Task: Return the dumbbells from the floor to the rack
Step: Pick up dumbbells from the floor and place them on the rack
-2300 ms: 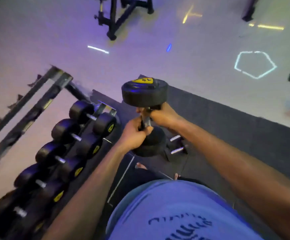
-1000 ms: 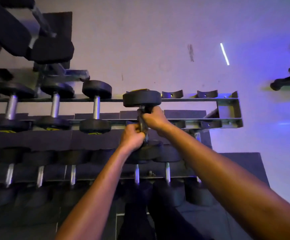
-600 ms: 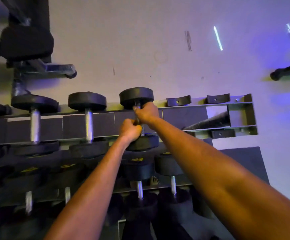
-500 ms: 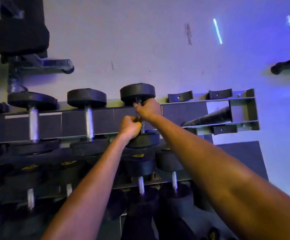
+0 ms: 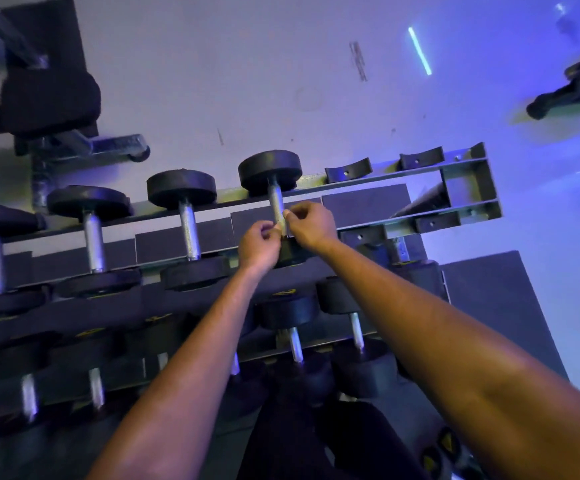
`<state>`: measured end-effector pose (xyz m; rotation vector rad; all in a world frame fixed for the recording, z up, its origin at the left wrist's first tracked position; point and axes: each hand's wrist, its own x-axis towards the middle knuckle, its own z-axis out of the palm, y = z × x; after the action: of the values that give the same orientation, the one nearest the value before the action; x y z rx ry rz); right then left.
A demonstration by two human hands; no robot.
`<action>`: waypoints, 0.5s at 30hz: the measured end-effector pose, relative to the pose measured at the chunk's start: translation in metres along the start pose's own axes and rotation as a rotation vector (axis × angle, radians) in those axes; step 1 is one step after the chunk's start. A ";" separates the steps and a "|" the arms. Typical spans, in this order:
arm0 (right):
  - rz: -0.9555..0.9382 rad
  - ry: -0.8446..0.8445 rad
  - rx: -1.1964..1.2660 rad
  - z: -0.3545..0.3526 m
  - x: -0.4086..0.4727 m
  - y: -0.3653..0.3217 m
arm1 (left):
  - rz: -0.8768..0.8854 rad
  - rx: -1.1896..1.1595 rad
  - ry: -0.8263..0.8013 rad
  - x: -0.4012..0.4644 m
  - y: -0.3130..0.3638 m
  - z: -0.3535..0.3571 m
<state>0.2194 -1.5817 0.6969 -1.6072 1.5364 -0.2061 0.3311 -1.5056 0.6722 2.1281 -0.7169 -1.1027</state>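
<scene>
A black dumbbell (image 5: 270, 171) with a steel handle lies across the top tier of the grey metal rack (image 5: 469, 187), its far head in a cradle and its near head hidden behind my hands. My left hand (image 5: 259, 244) and my right hand (image 5: 311, 224) sit on either side of the handle's near end. Both have loosely curled fingers that no longer wrap the handle; only the fingertips are at it.
Two more dumbbells (image 5: 181, 192) rest to the left on the same tier, and others (image 5: 289, 312) fill the lower tier. Bare cradles (image 5: 348, 170) stand to the right. A padded bench (image 5: 50, 99) is at far left. Yellow-labelled weights (image 5: 444, 445) lie by my feet.
I carried the dumbbell from the floor mat up to the rack and set it in the top tier. Both hands have since let go of the handle and drawn slightly back.
</scene>
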 end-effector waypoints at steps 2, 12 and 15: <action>-0.011 0.062 0.083 -0.008 -0.019 0.007 | 0.101 0.031 0.029 -0.017 0.002 -0.006; -0.026 0.154 0.561 -0.074 -0.173 0.093 | 0.439 0.052 -0.176 -0.170 0.022 0.007; -0.016 0.226 0.671 -0.102 -0.242 0.138 | 0.480 0.114 -0.331 -0.228 0.015 0.038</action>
<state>-0.0012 -1.3972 0.7712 -1.0819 1.4077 -0.8404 0.1818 -1.3662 0.7813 1.7356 -1.3886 -1.1680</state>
